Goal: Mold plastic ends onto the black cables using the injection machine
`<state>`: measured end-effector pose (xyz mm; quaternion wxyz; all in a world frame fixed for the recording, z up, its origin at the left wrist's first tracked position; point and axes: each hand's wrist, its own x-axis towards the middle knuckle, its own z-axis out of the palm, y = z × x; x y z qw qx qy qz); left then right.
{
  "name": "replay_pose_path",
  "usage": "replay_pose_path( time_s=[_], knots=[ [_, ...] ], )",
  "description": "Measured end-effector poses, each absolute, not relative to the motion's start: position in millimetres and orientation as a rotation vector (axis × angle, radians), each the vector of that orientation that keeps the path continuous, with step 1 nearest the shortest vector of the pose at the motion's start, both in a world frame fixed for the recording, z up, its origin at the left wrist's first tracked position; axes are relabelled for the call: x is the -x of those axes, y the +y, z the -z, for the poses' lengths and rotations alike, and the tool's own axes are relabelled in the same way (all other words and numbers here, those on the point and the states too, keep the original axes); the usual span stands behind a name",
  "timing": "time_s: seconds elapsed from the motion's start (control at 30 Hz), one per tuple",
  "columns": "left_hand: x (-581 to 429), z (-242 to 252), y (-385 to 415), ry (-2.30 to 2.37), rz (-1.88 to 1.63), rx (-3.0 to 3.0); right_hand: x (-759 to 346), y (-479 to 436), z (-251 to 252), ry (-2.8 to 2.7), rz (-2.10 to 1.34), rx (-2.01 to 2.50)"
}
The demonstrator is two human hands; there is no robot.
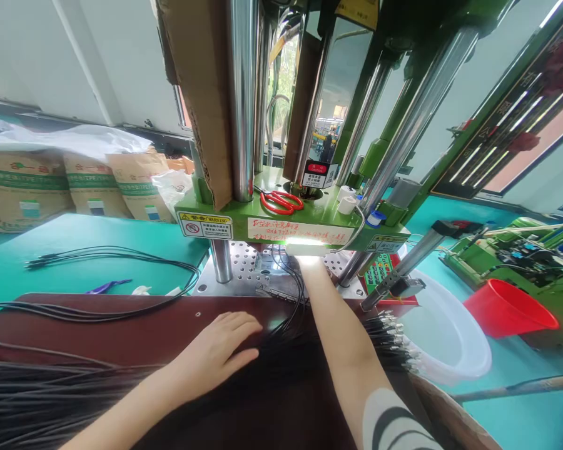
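Observation:
My left hand (223, 344) is over the dark red work board, palm down. Its fingers stretch loosely with a gap at the thumb, and nothing shows in its grasp. My right forearm (335, 328) reaches under the green press's upper plate (216, 212), past a bright lamp (307, 250). The right hand itself is hidden behind that lamp and plate. Just left of this arm, several black cables (300, 294) run from the press out over the board edge. They pass by a metal mold (272, 262) on the perforated steel bed (237, 275).
Red-handled scissors (281, 201) lie on the press plate. Bundles of black cables (23, 394) cover the board's left side, and cable ends with metal tips (391, 337) lie at right. A white tub (450, 325) and a red bucket (507, 309) stand farther right.

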<state>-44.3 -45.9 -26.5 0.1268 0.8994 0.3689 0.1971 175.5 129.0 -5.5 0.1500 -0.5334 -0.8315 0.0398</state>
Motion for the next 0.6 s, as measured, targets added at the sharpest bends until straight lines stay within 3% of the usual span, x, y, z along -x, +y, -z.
replay_pose_path(
  time_s=[0.6],
  knots=[
    [68.3,69.5,-117.7,1.366,-1.031,-2.516,-123.3,108.2,32.2,-2.385,0.192,1.845]
  ],
)
